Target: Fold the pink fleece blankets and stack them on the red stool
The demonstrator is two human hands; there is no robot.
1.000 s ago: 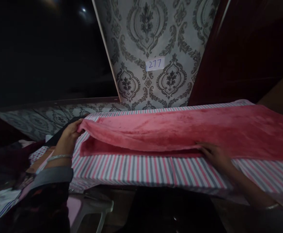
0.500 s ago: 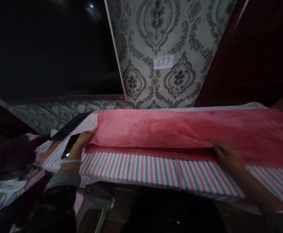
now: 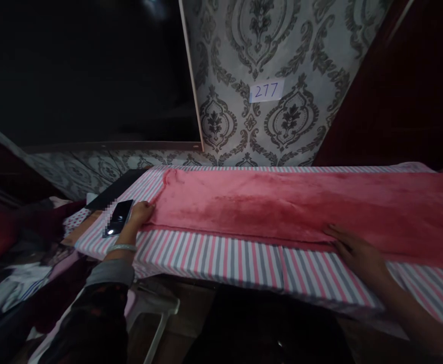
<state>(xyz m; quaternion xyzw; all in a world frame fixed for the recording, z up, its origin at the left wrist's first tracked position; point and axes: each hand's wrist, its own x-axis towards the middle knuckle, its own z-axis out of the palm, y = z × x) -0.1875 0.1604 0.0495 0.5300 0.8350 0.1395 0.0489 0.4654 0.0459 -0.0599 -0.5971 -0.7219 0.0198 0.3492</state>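
A pink plush blanket (image 3: 244, 202) lies folded in a long strip on a striped cloth, one layer over another along its near edge. At its left end my left hand (image 3: 141, 212) is closed on the near corner. My right hand (image 3: 358, 253) is at the near edge farther right, its fingers on top and the thumb by the edge, holding the upper layer. A dark phone (image 3: 121, 212) lies just left of my left hand, partly behind my wrist.
The striped cloth (image 3: 214, 255) covers the table. Behind it are a large dark screen (image 3: 92, 76) and a patterned wall with a paper label (image 3: 267, 91). Piled clothes (image 3: 20, 283) are at lower left, near a pale plastic stool (image 3: 161, 308).
The upper layer has come down toward the near edge and lies flatter, narrowing the gap above the lower layer. Both hands keep to the edge. The view has shifted slightly.
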